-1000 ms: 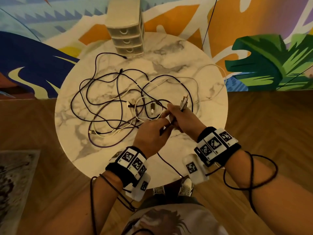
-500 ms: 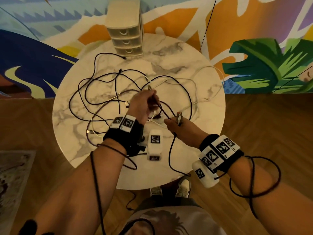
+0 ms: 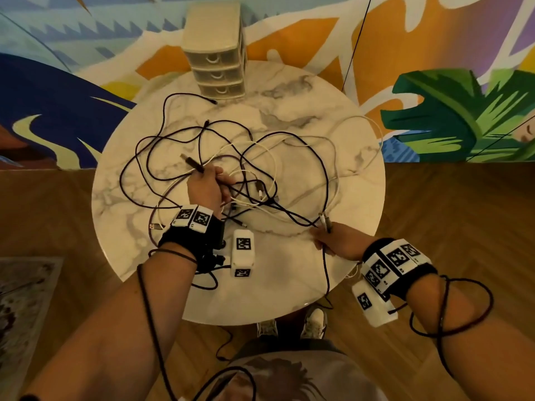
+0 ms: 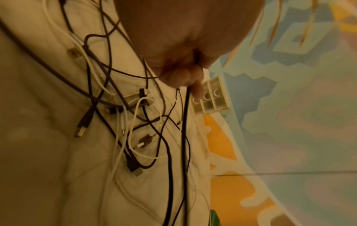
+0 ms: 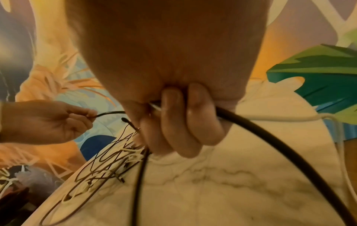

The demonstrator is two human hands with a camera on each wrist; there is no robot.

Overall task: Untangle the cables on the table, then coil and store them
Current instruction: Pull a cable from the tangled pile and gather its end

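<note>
Fingers on the left hand (image 3: 206, 189) are curled round a dark cable (image 3: 289, 211) just behind its plug (image 3: 191, 162), and that plug sticks out past the knuckles, pointing up and away toward the far left of the table (image 3: 289, 285). Right hand (image 3: 335, 241) has its fingers (image 5: 185, 122) wrapped tight on a black cable too, with a couple of connector tips poking up above the thumb side. Between the two fists the dark line runs roughly straight, slanting from far-left down to near-right, so that's its long axis right now.

Everything else, the tangle of cables (image 3: 252, 172), lies just beyond and between both sets of fingers on the marble top, white strands mixed with black.

My guess on handling: these are light, floppy and a bit springy, so they'll snag rather than slide. Plugs are the catch points. Best hold looks like right behind the plug housing, not on the metal tip, feeding it back through loops end-first. The little drawer unit (image 3: 215, 50) sits well past the fingertips at the far edge.
</note>
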